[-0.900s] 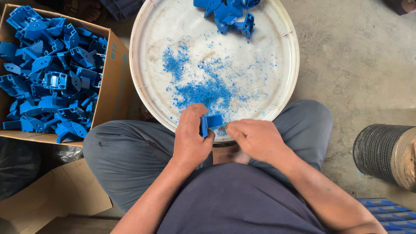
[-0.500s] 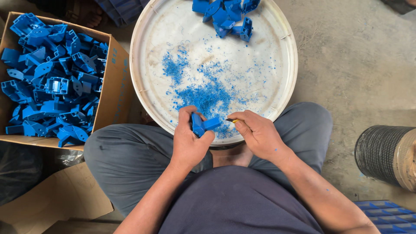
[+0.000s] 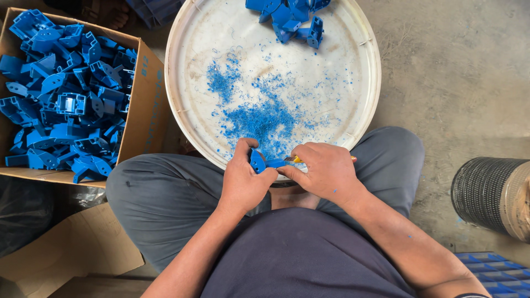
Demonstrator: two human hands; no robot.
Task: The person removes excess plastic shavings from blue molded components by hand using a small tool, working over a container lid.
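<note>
The left hand [image 3: 243, 185] is closed around a small blue plastic part [image 3: 257, 161], pinching it between thumb and fingers at the near rim of a big round white tray [image 3: 193, 105]. The right hand [image 3: 323, 171] is curled shut on a thin tool with a yellow handle [image 3: 296, 159], whose tip meets the part; the blade itself is too small to make out. Both hands sit over the person's lap, just at the tray's near edge.

On the tray, right beyond the hands, lies a scatter of blue shavings [image 3: 259, 118]. At the tray's far edge rests a small heap of blue parts [image 3: 290, 16]. Left of the tray, touching its side, stands a cardboard box [image 3: 144, 110] full of the same blue parts. Right of the tray, well apart on the concrete floor [image 3: 458, 83], lies a dark ribbed cylinder [image 3: 483, 190].
</note>
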